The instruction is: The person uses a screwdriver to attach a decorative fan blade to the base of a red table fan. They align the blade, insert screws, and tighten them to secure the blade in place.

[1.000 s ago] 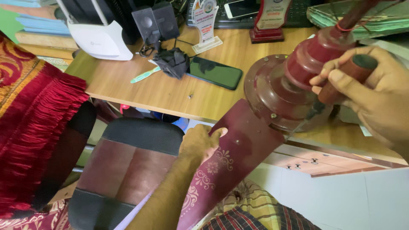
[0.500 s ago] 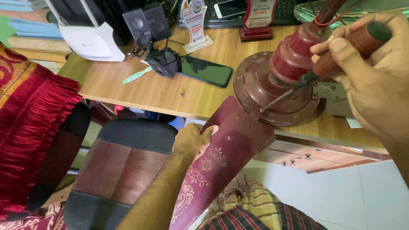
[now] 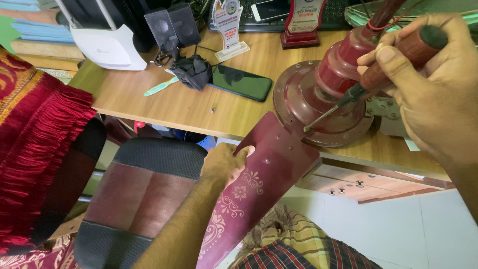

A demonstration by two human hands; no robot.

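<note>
At the desk's front edge, a maroon ceiling fan motor (image 3: 323,99) is sitting on the wooden desk (image 3: 164,107), with one patterned fan blade (image 3: 259,184) sticking out over the edge toward the person's lap. The right hand (image 3: 433,94) is gripping a red-handled screwdriver (image 3: 383,67), its tip pressing at the motor's rim just where the blade joins, seemingly on a screw. The left hand (image 3: 224,164) is clasping the blade's edge from below, likely steadying it against the tool. Farther back are lying a dark phone (image 3: 241,83) and a white router (image 3: 107,47); a padded chair (image 3: 144,189) is standing beneath.
</note>
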